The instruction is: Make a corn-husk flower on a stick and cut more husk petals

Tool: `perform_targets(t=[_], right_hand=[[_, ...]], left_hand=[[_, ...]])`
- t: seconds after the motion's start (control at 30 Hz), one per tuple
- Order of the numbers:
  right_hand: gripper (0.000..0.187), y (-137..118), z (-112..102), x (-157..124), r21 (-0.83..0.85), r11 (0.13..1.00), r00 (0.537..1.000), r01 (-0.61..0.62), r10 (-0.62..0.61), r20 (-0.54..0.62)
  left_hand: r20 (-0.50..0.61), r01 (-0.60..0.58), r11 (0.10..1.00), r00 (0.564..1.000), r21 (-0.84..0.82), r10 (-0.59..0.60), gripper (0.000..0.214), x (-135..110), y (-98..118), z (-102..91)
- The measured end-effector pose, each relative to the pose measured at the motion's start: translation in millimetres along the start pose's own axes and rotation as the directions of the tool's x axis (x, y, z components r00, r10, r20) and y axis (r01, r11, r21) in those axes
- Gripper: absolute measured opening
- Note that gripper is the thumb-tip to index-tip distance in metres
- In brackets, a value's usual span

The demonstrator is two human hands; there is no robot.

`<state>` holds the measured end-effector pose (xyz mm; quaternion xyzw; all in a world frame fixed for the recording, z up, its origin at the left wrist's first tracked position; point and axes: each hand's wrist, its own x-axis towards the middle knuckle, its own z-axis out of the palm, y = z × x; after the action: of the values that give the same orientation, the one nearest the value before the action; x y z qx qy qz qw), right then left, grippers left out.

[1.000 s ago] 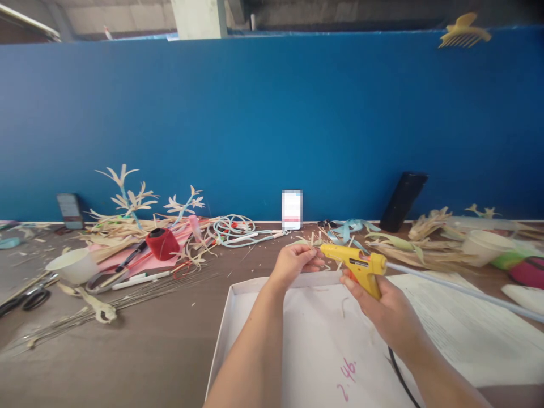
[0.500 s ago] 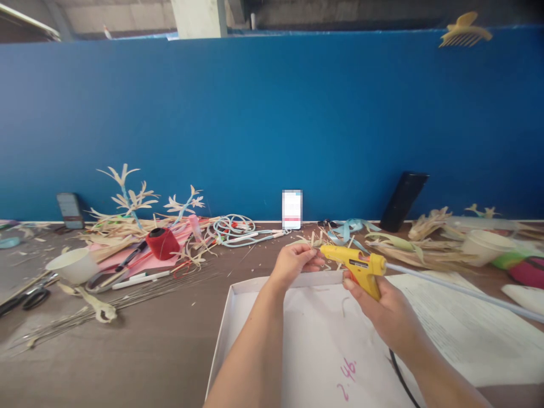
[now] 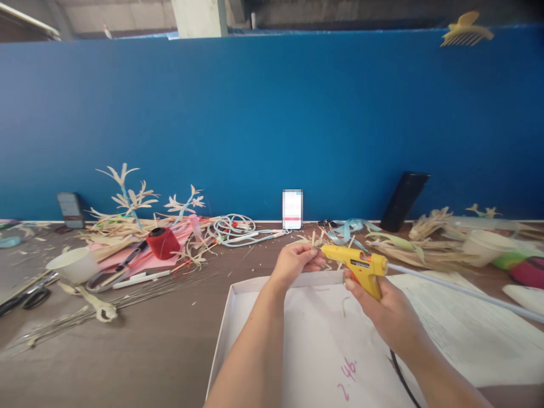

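Observation:
My right hand (image 3: 386, 306) is wrapped round the handle of a yellow hot glue gun (image 3: 359, 263), whose nozzle points left. A long, pale glue stick (image 3: 450, 288) juts out of its back end. My left hand (image 3: 295, 262) is closed in a pinch right at the nozzle tip. Whatever those fingers hold is too small to make out against the pale scraps behind. Both hands are above the far edge of a shallow white box lid (image 3: 314, 345) with pink handwriting in it.
Left lie thin wires (image 3: 140, 297), scissors (image 3: 36, 292), a white cup (image 3: 74, 264), a red thread spool (image 3: 162, 243) and husk flowers (image 3: 134, 198). A phone (image 3: 292, 208) leans on the blue partition (image 3: 255, 124). Right are husks (image 3: 425, 254), a printed sheet (image 3: 476, 334) and another cup (image 3: 487, 246).
Almost nothing differs. The glue gun and both hands have shifted very slightly to the right, along with a small shift of the whole view.

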<state>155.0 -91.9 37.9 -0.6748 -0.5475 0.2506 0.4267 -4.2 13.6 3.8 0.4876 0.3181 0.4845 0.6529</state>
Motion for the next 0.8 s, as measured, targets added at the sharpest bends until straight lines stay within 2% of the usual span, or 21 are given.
perform_targets(t=[0.5,0.7,0.8], right_hand=[[0.038,7.0,-0.9,3.0,-0.017,1.000,0.999,0.000,0.000,0.042],[0.036,4.2,-0.4,2.0,0.003,1.000,1.000,0.013,-0.013,-0.002],[0.039,0.4,-0.6,-1.4,0.008,1.000,0.998,-0.029,0.029,-0.061]], left_hand=[[-0.017,0.011,1.000,1.000,0.000,-0.011,0.013,0.9,0.7,1.4],[-0.010,0.002,1.000,1.000,-0.005,-0.002,0.016,0.9,-0.3,1.0],[-0.004,-0.005,1.000,1.000,-0.013,0.005,0.018,0.1,0.8,1.5]])
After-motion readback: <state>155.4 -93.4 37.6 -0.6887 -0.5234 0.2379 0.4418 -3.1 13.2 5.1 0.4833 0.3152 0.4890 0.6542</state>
